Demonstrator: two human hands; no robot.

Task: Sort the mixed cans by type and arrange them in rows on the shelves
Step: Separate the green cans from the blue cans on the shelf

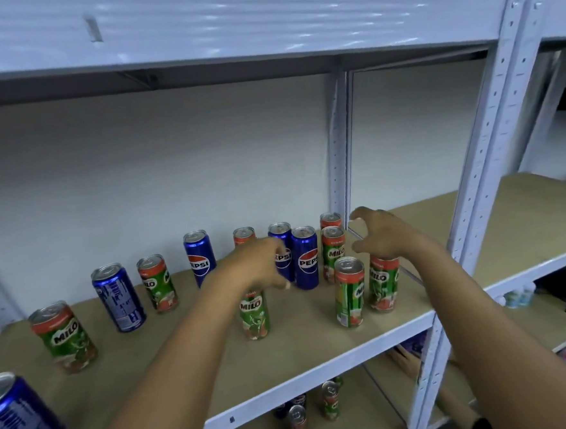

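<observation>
Green-and-red Milo cans and blue Pepsi cans stand mixed on the brown middle shelf (184,355). My left hand (258,266) reaches in over a front Milo can (254,315) and hides its top. Its fingers and thumb are spread in front of a Pepsi can (280,234), next to a second Pepsi can (305,258). My right hand (383,237) hovers with fingers spread like a claw above a Milo can (383,286), close to two Milo cans (333,251) at the back. Another Milo can (350,291) stands in front. Neither hand holds anything.
Further left stand a Pepsi can (200,257), a Milo can (157,283), a Pepsi can (118,298), a Milo can (64,337) and a near Pepsi can (21,423). Several cans (297,421) stand on the lower shelf. A white upright (491,152) rises at the right.
</observation>
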